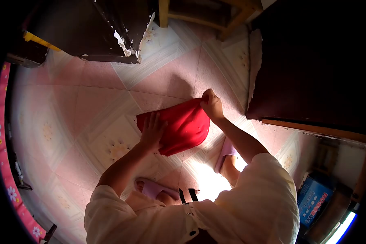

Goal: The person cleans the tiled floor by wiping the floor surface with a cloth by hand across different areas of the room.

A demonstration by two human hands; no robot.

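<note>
A red cloth (183,128) hangs between my hands in front of my body, its surface rippled with soft folds and a few tiny dots. My right hand (211,106) is closed in a pinch on the cloth's upper right corner. Fingers apart, my left hand (152,132) lies flat against the cloth's left side. The hand's thumb side rests on the fabric, and I cannot tell whether it grips any of it.
Below is a pink and white tiled floor (97,105). Dark furniture with peeling edges (105,36) stands upper left, and a dark panel (313,73) at right. A wooden stool (191,20) is at the top. A blue box (315,199) sits lower right. Purple slippers (152,189) are on my feet.
</note>
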